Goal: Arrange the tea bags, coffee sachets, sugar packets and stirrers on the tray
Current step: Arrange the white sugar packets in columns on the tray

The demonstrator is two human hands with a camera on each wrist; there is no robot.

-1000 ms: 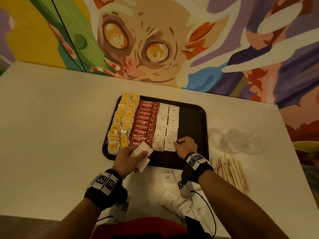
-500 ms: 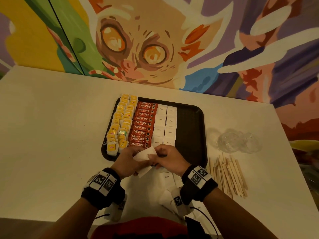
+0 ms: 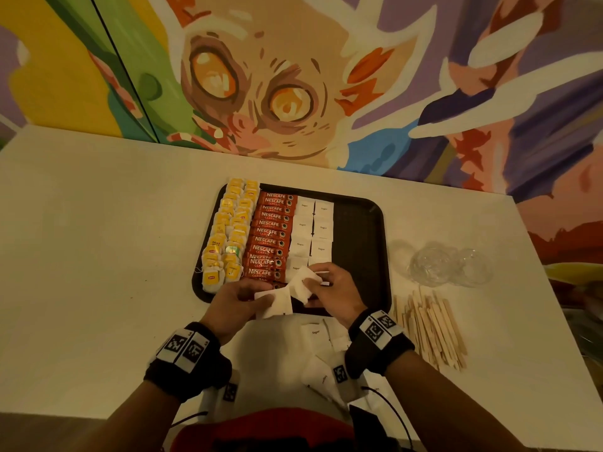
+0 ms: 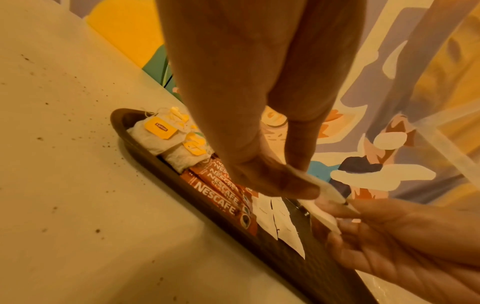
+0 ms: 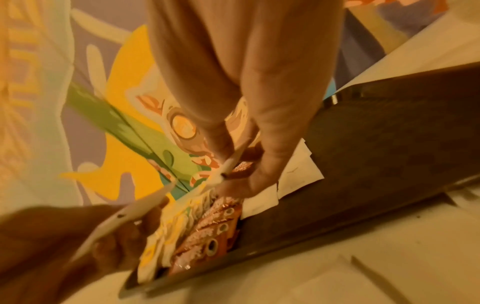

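Over the tray's point(image 3: 359, 223) near edge, the right hand point(image 3: 336, 290) pinches one sugar packet point(image 3: 305, 282) while the left hand point(image 3: 233, 303) grips another packet point(image 3: 274, 305). The tray holds rows of tea bags point(image 3: 228, 233), coffee sachets point(image 3: 270, 233) and sugar packets point(image 3: 313, 226); its right part is bare. Stirrers point(image 3: 430, 327) lie on the table point(image 3: 98, 256) to the right.

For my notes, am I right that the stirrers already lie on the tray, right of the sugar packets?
Not quite: the stirrers lie on the table, right of the tray, not on it. The head view shows this; the tray's part right of the sugar packets is bare.

black wristbands point(image 3: 189, 360), white coded tags, red top point(image 3: 261, 429)
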